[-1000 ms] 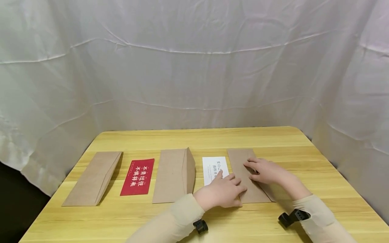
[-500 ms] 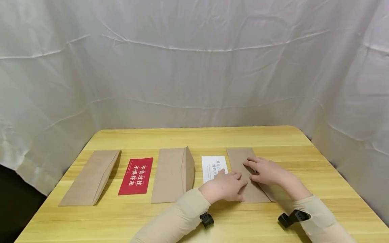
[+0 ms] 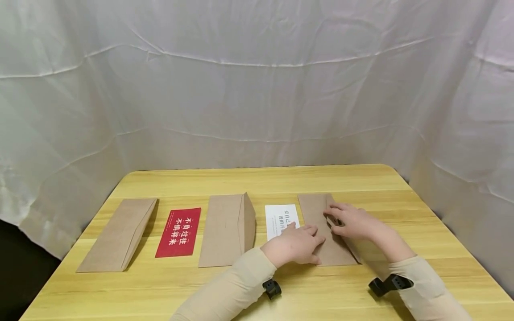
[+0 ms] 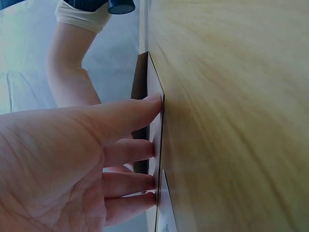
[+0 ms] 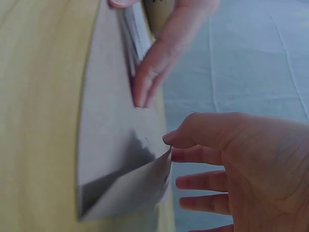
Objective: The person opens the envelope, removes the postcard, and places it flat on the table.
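Note:
The rightmost brown paper envelope [image 3: 315, 207] lies flat on the table, its long flap side toward the right. My left hand [image 3: 295, 246] rests its fingertips on the envelope's left edge, thumb at the near corner in the left wrist view. At the flap side, my right hand [image 3: 353, 223] pinches the edge of the flap [image 5: 140, 186] between thumb and forefinger, its other fingers extended. The flap stands raised in the right wrist view. Just left of this envelope is a white printed card [image 3: 277, 218], partly covered by my left hand.
Further left lie a middle envelope [image 3: 221, 229] with its flap up, a red card [image 3: 178, 232] with white characters, and another envelope [image 3: 116, 236]. All are on the wooden table [image 3: 257, 183], with a pale curtain [image 3: 257, 98] behind.
My right hand has drawn back slightly at the flap, which lifts a little. My left hand has shifted slightly along the envelope's left edge and remains on it.

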Tool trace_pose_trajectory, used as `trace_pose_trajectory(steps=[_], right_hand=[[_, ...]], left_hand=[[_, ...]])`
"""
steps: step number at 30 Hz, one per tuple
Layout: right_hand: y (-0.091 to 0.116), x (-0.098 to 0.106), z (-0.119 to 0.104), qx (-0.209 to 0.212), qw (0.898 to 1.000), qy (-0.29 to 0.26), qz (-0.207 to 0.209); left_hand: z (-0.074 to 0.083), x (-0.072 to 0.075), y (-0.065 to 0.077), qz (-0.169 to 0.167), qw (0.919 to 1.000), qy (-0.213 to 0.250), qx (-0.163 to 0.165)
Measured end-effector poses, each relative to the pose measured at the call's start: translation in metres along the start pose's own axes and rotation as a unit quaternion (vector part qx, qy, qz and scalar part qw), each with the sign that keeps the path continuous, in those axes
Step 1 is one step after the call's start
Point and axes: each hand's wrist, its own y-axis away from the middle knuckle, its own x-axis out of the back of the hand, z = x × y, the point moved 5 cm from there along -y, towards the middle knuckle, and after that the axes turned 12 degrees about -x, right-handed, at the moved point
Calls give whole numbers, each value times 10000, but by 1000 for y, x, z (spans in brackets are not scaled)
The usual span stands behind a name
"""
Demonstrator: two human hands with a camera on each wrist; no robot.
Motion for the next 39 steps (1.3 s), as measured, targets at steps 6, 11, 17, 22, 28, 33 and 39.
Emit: trace_pose_trajectory(steps=[6, 11, 17, 22, 28, 33, 39], right_hand=[[5, 12, 9, -101, 9997, -190, 70], [10, 23, 20, -184, 9992, -264, 220], [13, 27, 37, -422, 9983, 205, 344], [13, 20, 51, -778, 9935, 820, 156], [9, 5, 61, -639, 9943, 859, 21], [12, -4, 61, -187, 9954, 917, 227], [23, -11, 68, -68, 9990, 419, 132]], left_hand=[[0, 1, 0, 31, 10000, -13, 8], [1, 2, 1, 36, 10000, 23, 1], [0, 2, 1, 29, 10000, 60, 26], [1, 0, 1, 13, 10000, 90, 28], [0, -2, 0, -4, 9999, 130, 40], [0, -2, 0, -18, 9998, 200, 62], [-1, -2, 0, -15, 9997, 219, 84]])
